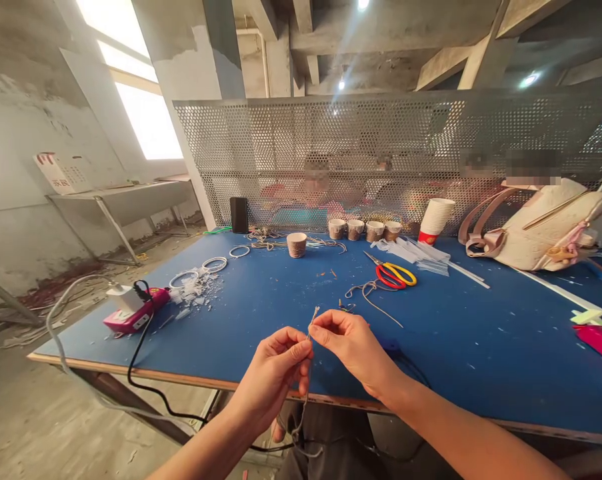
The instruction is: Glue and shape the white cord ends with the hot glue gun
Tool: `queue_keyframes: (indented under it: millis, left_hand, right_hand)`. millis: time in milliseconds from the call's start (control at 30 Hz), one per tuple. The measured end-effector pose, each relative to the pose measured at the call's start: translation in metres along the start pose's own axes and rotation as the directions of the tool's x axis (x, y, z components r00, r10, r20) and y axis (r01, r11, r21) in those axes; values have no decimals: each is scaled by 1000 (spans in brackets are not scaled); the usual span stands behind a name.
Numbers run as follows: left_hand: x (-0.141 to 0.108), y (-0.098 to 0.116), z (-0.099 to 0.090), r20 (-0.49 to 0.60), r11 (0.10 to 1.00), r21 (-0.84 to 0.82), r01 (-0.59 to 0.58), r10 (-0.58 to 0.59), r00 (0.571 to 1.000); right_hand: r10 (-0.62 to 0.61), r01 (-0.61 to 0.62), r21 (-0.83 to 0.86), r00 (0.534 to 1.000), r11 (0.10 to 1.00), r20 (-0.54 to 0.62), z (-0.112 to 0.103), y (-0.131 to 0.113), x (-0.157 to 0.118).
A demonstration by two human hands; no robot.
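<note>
Both hands meet over the near edge of the blue table. My left hand (283, 360) pinches a thin twine (308, 393), whose loose length hangs down in front of my lap. Just above that grip, my right hand (343, 340) pinches the same twine close to its frayed upper end, which sticks up between the fingertips. Beyond my right hand lie red-and-yellow-handled scissors (395, 275), with a loose piece of twine (378, 305) beside them. A cup wrapped in brown cord (297, 245) stands farther back.
Several wrapped cups (355, 230), stacked paper cups (437, 219), clear glue sticks (421, 255) and a pale backpack (545, 227) line the back right. At left are white rings (215, 265), white scraps (195, 290) and a pink power strip (141, 313). A perforated metal screen (281, 147) stands behind.
</note>
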State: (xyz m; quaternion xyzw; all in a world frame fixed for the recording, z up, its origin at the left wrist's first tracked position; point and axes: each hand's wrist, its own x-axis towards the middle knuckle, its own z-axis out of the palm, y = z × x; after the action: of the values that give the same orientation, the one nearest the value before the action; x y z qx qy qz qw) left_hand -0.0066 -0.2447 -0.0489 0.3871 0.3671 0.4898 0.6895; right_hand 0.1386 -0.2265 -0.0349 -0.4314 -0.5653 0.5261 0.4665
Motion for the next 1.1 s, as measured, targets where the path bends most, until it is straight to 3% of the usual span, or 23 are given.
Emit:
queue_keyframes:
  millis: [233, 433, 667, 800, 867, 967, 1033, 1100]
  left_hand:
    - [-3, -2, 9, -96, 984, 139, -112, 126, 987]
    - [-7, -4, 9, -122, 893, 361, -268, 330, 936]
    - [-5, -7, 5, -117, 823, 452, -344, 437, 892]
    - [-3, -8, 5, -126, 798, 468, -379, 485, 865]
    - [-2, -9, 6, -142, 815, 441, -376, 477, 867]
    - [-3, -7, 7, -175, 836, 410, -365, 465, 868]
    - [-3, -5, 7, -192, 833, 423, -357, 467, 863]
    - [-3, -4, 5, -191, 825, 448, -344, 464, 865]
  right_hand:
    - [18, -18, -9, 1000, 1000, 9, 2, 8, -2]
    - [-34, 35, -57, 999, 998, 23, 2, 7, -6]
    - [-42, 43, -62, 999, 997, 24, 1, 12, -7]
    - [-160, 158, -177, 987, 971, 5, 3, 13, -11]
    - [-349, 331, -347, 937, 878, 11, 5, 16, -16]
    - [-602, 532, -591, 793, 607, 94, 8, 21, -24]
    - [-676, 579, -682, 718, 447, 167, 8, 22, -31]
    - [-703, 610, -712, 672, 349, 231, 4, 21, -37]
